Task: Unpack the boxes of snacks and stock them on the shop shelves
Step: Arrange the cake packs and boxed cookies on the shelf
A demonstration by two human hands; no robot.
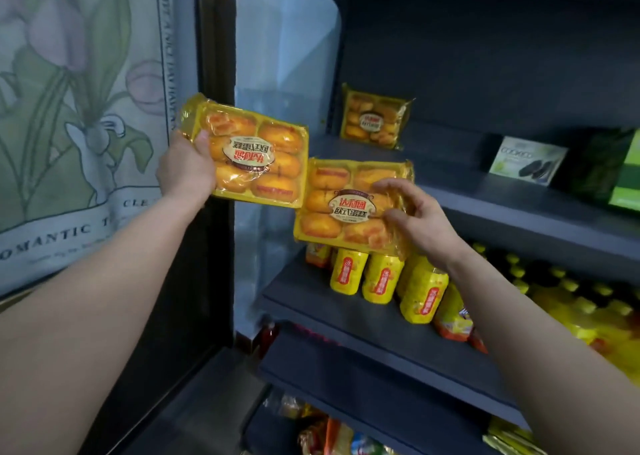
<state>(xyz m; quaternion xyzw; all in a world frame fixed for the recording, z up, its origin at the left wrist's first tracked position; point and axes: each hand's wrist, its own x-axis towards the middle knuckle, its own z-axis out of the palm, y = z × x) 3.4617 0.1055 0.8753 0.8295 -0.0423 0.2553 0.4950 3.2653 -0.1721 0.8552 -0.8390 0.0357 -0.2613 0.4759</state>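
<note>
Here, seen from above and behind two bare forearms reaching toward dark shop shelves (540, 208). Left hand (185, 168) raised at the shelving's left edge, fingers closed around the short end of a yellow cake pack (254, 153), thumb pressed on its clear front; pack held in the air, tilted, label upside down, clear of any shelf. Right hand (417, 217) lower and to the right, fingers spread and curled over the right side of a second cake pack (343, 203), label upright; held up in front of the shelf's front edge, though whether its lower edge rests on anything cannot be told. The two packs nearly touching at their near corners. Third cake pack (375, 118) standing upright, leaning back against the rear wall at the left end of the upper shelf. Farther right on that shelf, a white and green box (526, 160) near the front edge, beside a green carton (625, 174) at the frame's right side. One shelf down, yellow drink bottles (381, 276) crowded toward the left end, directly beneath the second pack. To the far left, a floral poster (79, 108) behind a dark door frame (216, 142).
</note>
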